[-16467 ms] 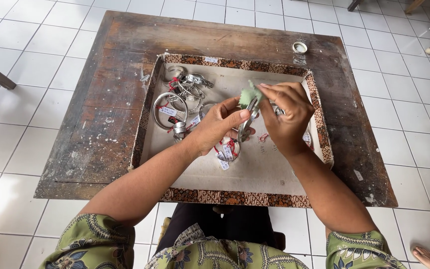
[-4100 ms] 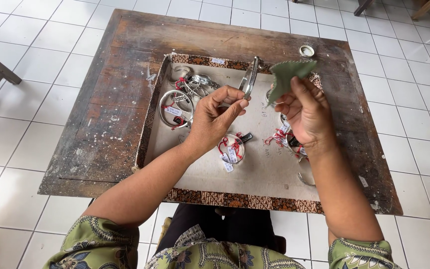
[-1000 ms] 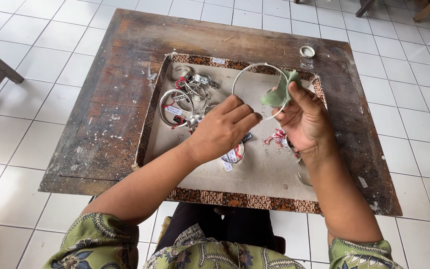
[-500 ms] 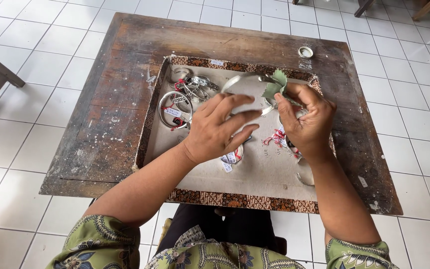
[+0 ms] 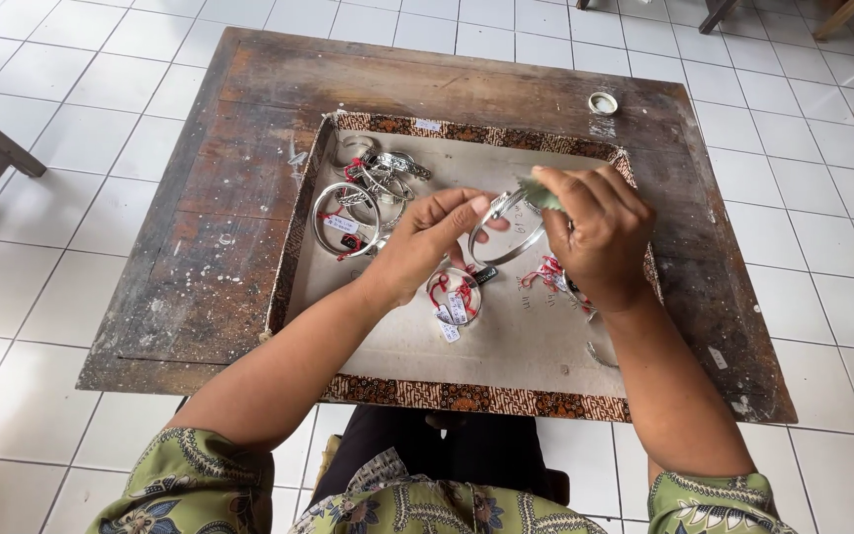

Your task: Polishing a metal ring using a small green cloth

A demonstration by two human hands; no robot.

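Observation:
My left hand [image 5: 432, 237] pinches a thin silver bangle [image 5: 502, 242] by its rim, above a shallow tray [image 5: 467, 396] with a patterned border. My right hand [image 5: 595, 237] presses a small green cloth [image 5: 538, 194] against the top of the same bangle. Under my hands lies a silver bangle with red thread and tags [image 5: 452, 295]. More red-tagged pieces [image 5: 549, 274] peek out beneath my right hand.
A pile of silver bangles and tagged jewellery [image 5: 363, 193] sits in the tray's far left corner. The tray rests on a worn wooden table [image 5: 200, 247]. A small round white lid [image 5: 602, 102] lies near the far edge. White floor tiles surround the table.
The bangle and both hands have dropped lower toward the tray. The green cloth, earlier held open in the right hand, is now bunched against the bangle.

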